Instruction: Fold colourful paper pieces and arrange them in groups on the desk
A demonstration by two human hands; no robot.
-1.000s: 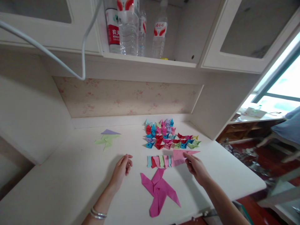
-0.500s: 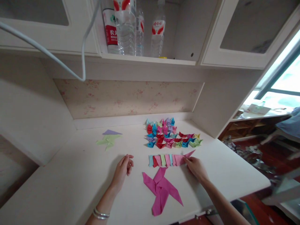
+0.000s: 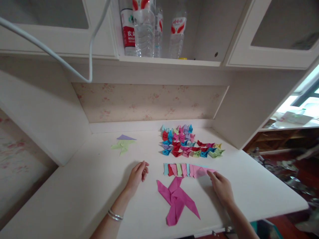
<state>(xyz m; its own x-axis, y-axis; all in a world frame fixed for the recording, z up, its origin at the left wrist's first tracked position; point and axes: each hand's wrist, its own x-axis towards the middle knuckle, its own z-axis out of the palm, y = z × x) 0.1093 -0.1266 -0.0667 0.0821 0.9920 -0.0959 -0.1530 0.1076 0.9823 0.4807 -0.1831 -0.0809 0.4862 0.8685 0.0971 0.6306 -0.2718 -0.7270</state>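
A row of overlapping folded paper strips (image 3: 178,169) in light blue, red, pink and green lies on the table. At its right end is a pink folded paper (image 3: 200,171) with a long point. My right hand (image 3: 221,187) pinches that point between thumb and fingers. Nearer to me lies a large magenta paper pinwheel (image 3: 176,196) with several arms spread. Left of the row, my left hand (image 3: 139,174) rests with loosely curled, slightly parted fingers, holding nothing. Farther back are several rows of small, colourful folded paper pieces (image 3: 184,143).
At the back left lie a green pinwheel-shaped folded paper (image 3: 122,146) and a purple paper triangle (image 3: 126,137). Plastic bottles (image 3: 144,33) stand on the shelf overhead. A white cable (image 3: 50,54) hangs at upper left. The white table's (image 3: 269,192) edge runs along the right.
My right hand has moved right and slightly down. The pink paper's point, angled upward before, now lies nearly along the row, with a light blue edge behind it. The whole view has shifted slightly.
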